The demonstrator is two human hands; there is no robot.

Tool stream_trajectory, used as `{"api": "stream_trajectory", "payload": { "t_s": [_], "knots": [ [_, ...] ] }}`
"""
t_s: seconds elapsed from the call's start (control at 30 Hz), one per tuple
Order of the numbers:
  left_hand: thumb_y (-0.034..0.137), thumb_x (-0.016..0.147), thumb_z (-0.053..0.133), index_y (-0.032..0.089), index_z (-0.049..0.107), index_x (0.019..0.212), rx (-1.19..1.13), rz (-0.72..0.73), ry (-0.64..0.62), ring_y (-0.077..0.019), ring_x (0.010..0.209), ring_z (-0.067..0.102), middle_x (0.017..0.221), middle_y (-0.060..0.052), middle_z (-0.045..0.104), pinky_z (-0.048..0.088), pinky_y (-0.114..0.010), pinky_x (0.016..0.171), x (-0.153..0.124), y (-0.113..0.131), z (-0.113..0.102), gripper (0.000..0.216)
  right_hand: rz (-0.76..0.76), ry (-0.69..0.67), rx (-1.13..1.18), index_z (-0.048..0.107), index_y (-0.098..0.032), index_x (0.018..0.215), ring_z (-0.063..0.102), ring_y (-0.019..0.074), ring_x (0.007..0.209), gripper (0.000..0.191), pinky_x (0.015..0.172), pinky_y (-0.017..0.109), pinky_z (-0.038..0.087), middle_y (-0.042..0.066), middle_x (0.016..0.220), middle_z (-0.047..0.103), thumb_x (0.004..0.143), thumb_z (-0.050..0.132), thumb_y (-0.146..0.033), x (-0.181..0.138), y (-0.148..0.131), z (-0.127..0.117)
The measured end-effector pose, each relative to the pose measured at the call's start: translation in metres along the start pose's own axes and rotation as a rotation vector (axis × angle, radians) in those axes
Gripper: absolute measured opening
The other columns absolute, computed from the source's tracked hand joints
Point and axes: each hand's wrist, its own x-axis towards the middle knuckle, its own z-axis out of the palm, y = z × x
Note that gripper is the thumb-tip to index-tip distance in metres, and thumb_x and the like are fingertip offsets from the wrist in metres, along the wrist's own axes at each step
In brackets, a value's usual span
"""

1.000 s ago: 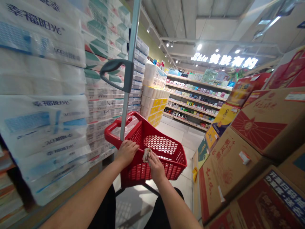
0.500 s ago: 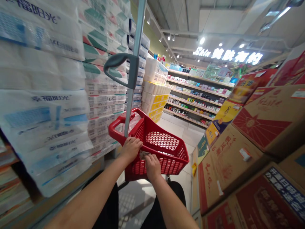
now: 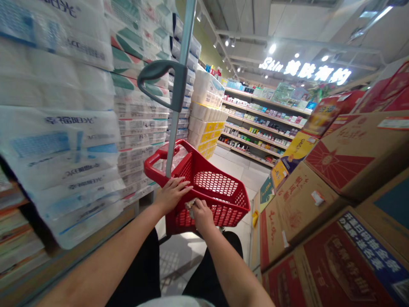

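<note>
A red plastic shopping basket on wheels stands in front of me, with perforated sides and a long grey pull handle rising from its near left end. My left hand lies over the basket's near rim, just by the handle's foot, with its fingers stretched out and slightly apart. Against the near outer side, my right hand is closed on a crumpled, greyish-beige cloth. Part of the cloth is hidden by the fingers. Something clear plastic shows in the small compartment behind the handle.
On the left rise tall stacks of white tissue packs. Piled cardboard cartons line the right side. Beyond the basket, a tiled floor leads to shelves of small boxed goods under a lit sign.
The left hand's fingers have straightened out on the rim. The right hand, with the cloth, has moved slightly left along the basket's side. The view has shifted a little.
</note>
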Motion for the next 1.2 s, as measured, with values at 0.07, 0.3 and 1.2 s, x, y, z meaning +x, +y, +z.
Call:
{"api": "stream_trajectory", "payload": {
  "t_s": [0.07,0.3,1.2],
  "knots": [
    [0.015,0.089,0.048,0.034,0.052,0.135,0.020,-0.047,0.094,-0.0257,0.137,0.037,0.143,-0.003,0.052,0.027,-0.044,0.111,-0.014,-0.007,0.000,0.050,0.002,0.034,-0.001,0.067,-0.026,0.110,0.053,0.0190,0.102,0.027,0.075,0.025,0.053,0.002,0.133,0.056,0.090,0.052,-0.014,-0.001,0.001,-0.001],
    [0.031,0.091,0.048,0.017,0.035,0.147,0.078,-0.482,0.401,-0.0339,0.145,0.024,0.151,-0.017,0.038,0.021,-0.054,0.114,-0.031,-0.023,-0.003,0.059,-0.057,-0.004,0.004,0.065,-0.024,0.115,0.054,0.0197,0.106,0.030,0.074,0.026,0.054,0.001,0.144,0.048,0.092,0.048,-0.016,-0.003,0.004,0.012],
    [0.029,0.090,0.052,0.016,0.050,0.134,0.064,-0.395,0.364,-0.0319,0.139,0.035,0.134,-0.015,0.058,0.025,-0.053,0.114,-0.021,0.000,0.000,0.046,0.076,0.121,0.410,0.065,-0.018,0.112,0.057,0.0199,0.105,0.024,0.093,0.032,0.050,0.010,0.115,0.063,0.094,0.049,-0.019,0.013,-0.040,0.022]
  ]
}}
